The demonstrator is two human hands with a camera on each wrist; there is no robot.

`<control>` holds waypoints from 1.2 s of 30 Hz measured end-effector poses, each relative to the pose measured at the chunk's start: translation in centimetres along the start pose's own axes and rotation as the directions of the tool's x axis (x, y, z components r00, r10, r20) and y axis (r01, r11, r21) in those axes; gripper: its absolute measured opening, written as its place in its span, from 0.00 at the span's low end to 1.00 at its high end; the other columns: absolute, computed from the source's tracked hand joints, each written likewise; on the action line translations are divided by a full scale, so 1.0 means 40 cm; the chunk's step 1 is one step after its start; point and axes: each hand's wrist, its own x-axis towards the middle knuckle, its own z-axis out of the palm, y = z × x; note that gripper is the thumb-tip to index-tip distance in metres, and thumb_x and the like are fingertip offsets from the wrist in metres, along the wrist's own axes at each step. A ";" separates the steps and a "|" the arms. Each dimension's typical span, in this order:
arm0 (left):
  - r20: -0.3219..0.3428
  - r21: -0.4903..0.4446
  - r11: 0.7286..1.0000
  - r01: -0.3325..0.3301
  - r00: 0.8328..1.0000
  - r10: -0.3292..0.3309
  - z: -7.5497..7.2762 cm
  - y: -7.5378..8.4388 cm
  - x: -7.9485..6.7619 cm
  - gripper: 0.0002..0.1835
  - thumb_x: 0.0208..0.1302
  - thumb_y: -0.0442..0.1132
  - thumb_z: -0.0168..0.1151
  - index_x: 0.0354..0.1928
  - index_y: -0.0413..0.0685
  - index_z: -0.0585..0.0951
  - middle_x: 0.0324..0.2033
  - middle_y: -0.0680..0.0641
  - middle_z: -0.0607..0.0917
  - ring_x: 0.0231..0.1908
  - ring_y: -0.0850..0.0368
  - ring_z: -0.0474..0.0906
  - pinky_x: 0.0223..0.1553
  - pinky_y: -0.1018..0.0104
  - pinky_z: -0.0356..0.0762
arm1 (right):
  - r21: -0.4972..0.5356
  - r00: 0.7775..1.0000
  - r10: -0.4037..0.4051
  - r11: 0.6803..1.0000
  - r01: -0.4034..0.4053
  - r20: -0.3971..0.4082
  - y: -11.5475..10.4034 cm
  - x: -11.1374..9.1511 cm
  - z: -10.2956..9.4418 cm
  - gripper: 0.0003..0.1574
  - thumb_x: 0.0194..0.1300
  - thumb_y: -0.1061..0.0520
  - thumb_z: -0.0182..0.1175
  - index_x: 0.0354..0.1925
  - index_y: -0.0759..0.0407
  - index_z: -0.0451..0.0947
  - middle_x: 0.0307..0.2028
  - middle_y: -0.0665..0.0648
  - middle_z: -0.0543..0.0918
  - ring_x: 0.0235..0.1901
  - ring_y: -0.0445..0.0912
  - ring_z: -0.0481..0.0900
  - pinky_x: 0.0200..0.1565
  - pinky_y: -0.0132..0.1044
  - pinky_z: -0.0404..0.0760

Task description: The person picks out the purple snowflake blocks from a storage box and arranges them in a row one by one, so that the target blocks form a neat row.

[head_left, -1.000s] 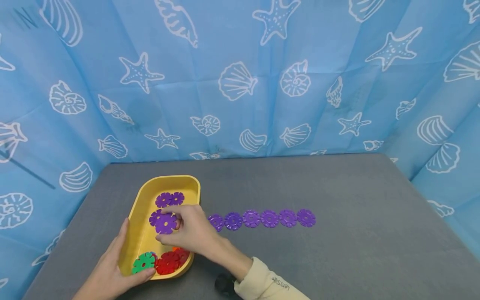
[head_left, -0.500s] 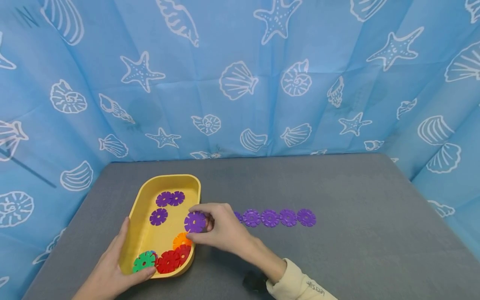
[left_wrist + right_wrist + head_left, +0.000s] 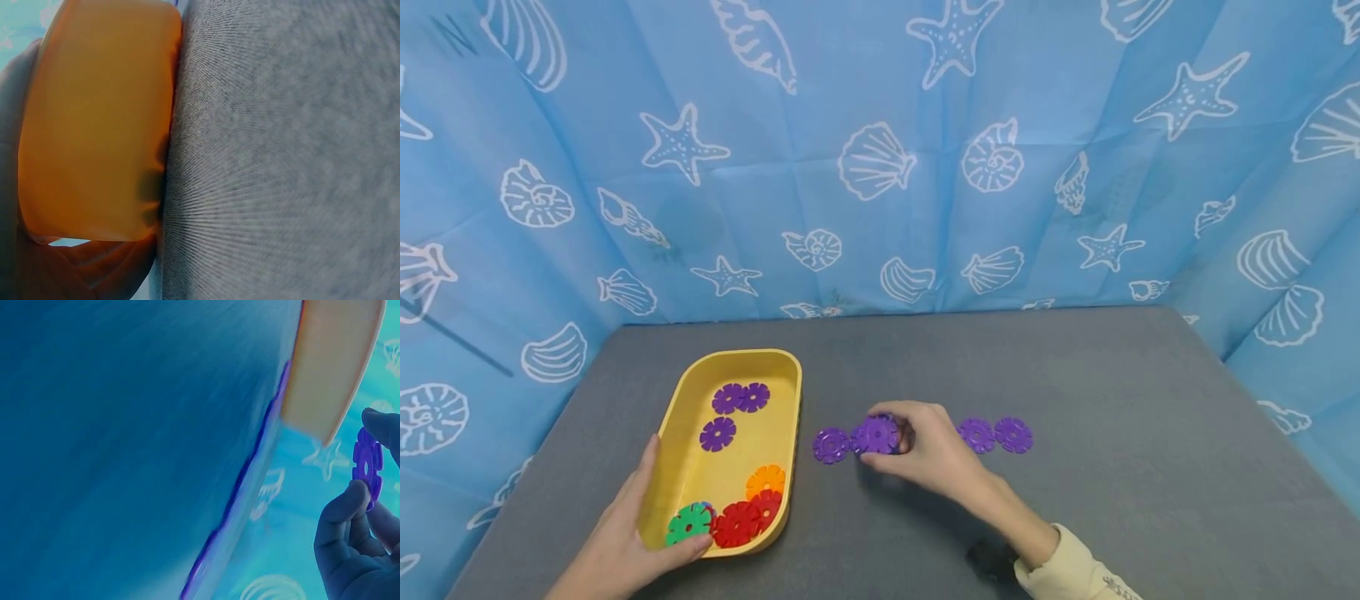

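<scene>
Purple disc [image 3: 876, 442] in right hand [image 3: 931, 447]; left hand [image 3: 623, 533] on yellow tray [image 3: 730, 471]

Head camera looks down; all 3 views share the tray [image 3: 688, 467].

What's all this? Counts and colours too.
Curtain: one, blue and white, behind
Table: one, grey, below
Tray: one, yellow, left
Purple discs: three, in tray
Orange disc: one, in tray
Red discs: at least two, in tray
Green disc: one, in tray
Blue piece: one, mostly hidden, in tray
Row discs: at least three, purple, right of tray
Held disc: one, purple, in right hand
Black object: one, lower right
Sleeve: one, cream, lower right
Left hand: one, gripping tray
Right hand: one, pinching disc
</scene>
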 end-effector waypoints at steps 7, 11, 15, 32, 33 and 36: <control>0.006 0.002 1.000 0.007 1.000 -0.007 -0.001 0.001 0.002 0.74 0.54 0.64 0.73 0.80 0.54 0.24 0.76 0.27 0.51 0.63 0.30 0.63 0.55 0.33 0.80 | -0.136 0.993 0.056 0.988 -0.070 -0.103 0.064 -0.050 -0.087 0.29 0.52 0.54 0.79 0.51 0.64 0.85 0.32 0.52 0.85 0.25 0.36 0.75 0.27 0.28 0.77; 0.016 0.001 1.000 0.019 1.000 -0.019 -0.002 0.001 0.003 0.74 0.54 0.64 0.73 0.80 0.54 0.23 0.76 0.27 0.50 0.63 0.30 0.63 0.55 0.34 0.81 | -0.223 0.986 0.057 0.970 -0.092 -0.160 0.095 -0.078 -0.135 0.28 0.52 0.52 0.80 0.50 0.62 0.86 0.34 0.52 0.85 0.29 0.38 0.76 0.30 0.29 0.77; 0.031 0.000 0.999 0.036 0.999 -0.036 -0.004 0.001 0.004 0.74 0.55 0.65 0.72 0.80 0.54 0.22 0.76 0.27 0.49 0.64 0.30 0.62 0.56 0.35 0.81 | -0.299 0.978 0.055 0.947 -0.114 -0.199 0.127 -0.103 -0.176 0.28 0.52 0.50 0.80 0.49 0.60 0.87 0.35 0.52 0.85 0.32 0.38 0.76 0.33 0.32 0.77; 0.046 -0.002 0.998 0.061 0.997 -0.060 -0.007 0.007 0.006 0.74 0.55 0.66 0.71 0.79 0.54 0.22 0.76 0.28 0.49 0.65 0.31 0.62 0.57 0.38 0.82 | -0.439 0.958 0.237 0.852 -0.285 -0.161 0.210 -0.171 -0.322 0.34 0.48 0.46 0.81 0.48 0.66 0.86 0.39 0.62 0.86 0.33 0.47 0.78 0.32 0.37 0.76; 0.047 0.001 0.998 0.064 0.997 -0.064 -0.007 0.007 0.006 0.74 0.55 0.67 0.71 0.79 0.54 0.22 0.76 0.28 0.49 0.65 0.31 0.62 0.57 0.38 0.82 | -0.445 0.956 0.250 0.846 -0.293 -0.155 0.215 -0.173 -0.328 0.35 0.48 0.45 0.81 0.48 0.66 0.86 0.40 0.64 0.86 0.34 0.50 0.80 0.33 0.41 0.80; 0.051 0.000 0.997 0.072 0.996 -0.072 -0.008 0.008 0.007 0.74 0.55 0.67 0.71 0.79 0.54 0.21 0.76 0.28 0.48 0.65 0.31 0.61 0.57 0.38 0.82 | -0.451 0.947 0.292 0.833 -0.320 -0.132 0.227 -0.177 -0.342 0.36 0.49 0.44 0.80 0.49 0.68 0.85 0.43 0.69 0.87 0.41 0.59 0.84 0.41 0.56 0.84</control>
